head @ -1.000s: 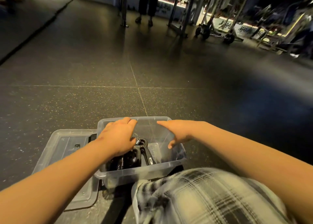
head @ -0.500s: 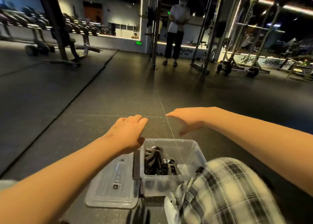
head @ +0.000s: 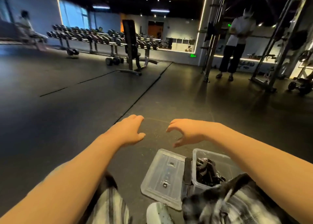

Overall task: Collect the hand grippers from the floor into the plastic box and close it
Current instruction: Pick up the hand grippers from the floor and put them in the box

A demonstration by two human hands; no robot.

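Dark gym floor [head: 81,122]. Uncovered plastic box [head: 223,162] on it, black hand grippers [head: 205,172] inside. Lid [head: 160,174] flat just left of box. Left hand [head: 129,131] and right hand [head: 188,132] beyond box, empty, fingers loosely spread.

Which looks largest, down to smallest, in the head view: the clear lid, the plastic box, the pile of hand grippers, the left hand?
1. clear lid
2. plastic box, partly hidden by a knee
3. left hand and hand grippers: about alike, and the hand is raised nearer the camera, so not ranked
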